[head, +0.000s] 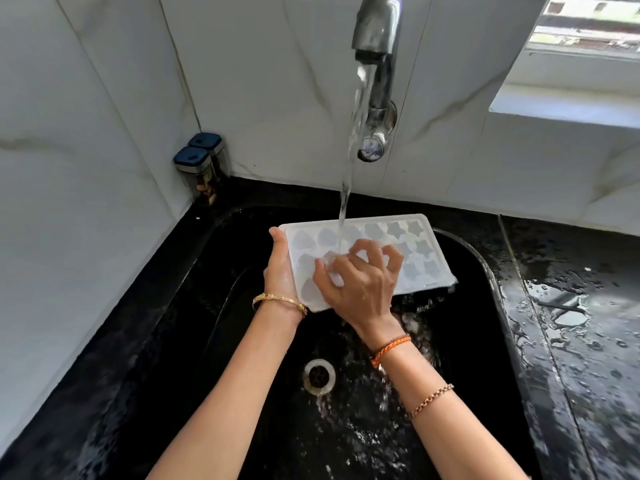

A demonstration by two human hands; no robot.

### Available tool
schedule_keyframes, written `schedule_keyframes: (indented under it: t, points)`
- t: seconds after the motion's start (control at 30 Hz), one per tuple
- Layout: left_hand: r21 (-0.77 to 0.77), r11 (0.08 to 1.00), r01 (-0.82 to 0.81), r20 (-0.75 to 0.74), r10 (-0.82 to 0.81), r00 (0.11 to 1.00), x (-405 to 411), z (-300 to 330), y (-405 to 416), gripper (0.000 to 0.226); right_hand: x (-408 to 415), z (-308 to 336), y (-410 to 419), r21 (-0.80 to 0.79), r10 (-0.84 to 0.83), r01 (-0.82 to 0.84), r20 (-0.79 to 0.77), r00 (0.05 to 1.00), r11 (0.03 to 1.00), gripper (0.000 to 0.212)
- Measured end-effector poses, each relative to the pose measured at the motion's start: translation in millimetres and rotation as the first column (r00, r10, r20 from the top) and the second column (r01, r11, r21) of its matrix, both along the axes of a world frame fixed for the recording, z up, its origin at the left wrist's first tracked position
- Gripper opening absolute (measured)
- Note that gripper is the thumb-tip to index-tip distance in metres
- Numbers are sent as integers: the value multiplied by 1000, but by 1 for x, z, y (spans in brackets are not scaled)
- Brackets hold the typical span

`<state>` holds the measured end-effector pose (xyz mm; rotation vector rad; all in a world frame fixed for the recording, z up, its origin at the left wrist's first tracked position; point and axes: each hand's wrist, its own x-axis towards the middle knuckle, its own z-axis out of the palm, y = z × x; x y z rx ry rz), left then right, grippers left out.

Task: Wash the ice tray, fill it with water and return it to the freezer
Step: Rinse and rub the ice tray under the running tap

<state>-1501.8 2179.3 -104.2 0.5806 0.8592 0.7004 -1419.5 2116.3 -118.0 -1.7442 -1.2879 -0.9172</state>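
- Ice tray (412, 233): white plastic, held tilted over the black sink (485, 271), its shaped cells facing up toward me, some heart-like and some star-like. It is in the air, not resting on the basin floor.
- Water (348, 161) falls from the tap (375, 32) straight onto the middle of the tray, just beyond my right knuckles.
- My left hand (278, 268) holds the tray by its left short edge, thumb over the rim and palm behind it; the other left fingers are hidden behind the tray, so I cannot tell how they lie.
- My right hand (360, 282) is on top of the cells, its fingers (393, 259) curled and a little spread, tips pressing into the cells. It pinches nothing; I judge this to be rubbing.
- Progress, as I judge it: I am in the washing step. Cells hold no level water, so filling is not yet done, and the walk to the freezer is left. No freezer is in view.
- Below, the sink is splashed and wet around the drain (319, 375).
- The desk (571, 323) to my right is dark stone with puddles on it.
- Two jars (199, 171) with dark lids stand in the back left corner against the tiled wall.
- Writing: I can read no brand, label or lettering on the tray, tap or jars.
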Motion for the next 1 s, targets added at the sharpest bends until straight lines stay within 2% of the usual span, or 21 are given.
schedule_keyframes:
  t: [0.23, 0.3, 0.43, 0.6, 0.67, 0.83, 1.0]
  points:
    - [69, 998, -2, -54, 5, 999, -11, -2, 12, 68, 3, 1, -9, -49, 20, -37, -314, 949, 998, 28]
    - [87, 996, 25, -55, -20, 998, -19, -6, 18, 63, 12, 1, -16, -94, 70, -102, -293, 954, 990, 28]
    - [79, 996, 32, -69, -27, 997, -28, -3, 21, 64, 18, -3, -23, -225, 209, -238, -145, 967, 945, 25]
    - [85, 996, -19, -128, 30, 991, -28, 4, 12, 70, 5, -7, -19, -320, 189, -225, -138, 972, 920, 34]
    - [73, 997, -18, -106, 26, 994, -28, 4, 12, 69, 4, -7, -17, -308, 174, -210, -141, 975, 928, 37]
    - [87, 996, 36, -35, -33, 999, -28, -1, 9, 60, 5, -3, -11, -150, 76, -80, -32, 997, 985, 37]
    - [88, 996, 32, -17, -31, 999, -25, 5, 13, 71, 2, -6, -7, -85, 106, -118, -138, 985, 989, 41]
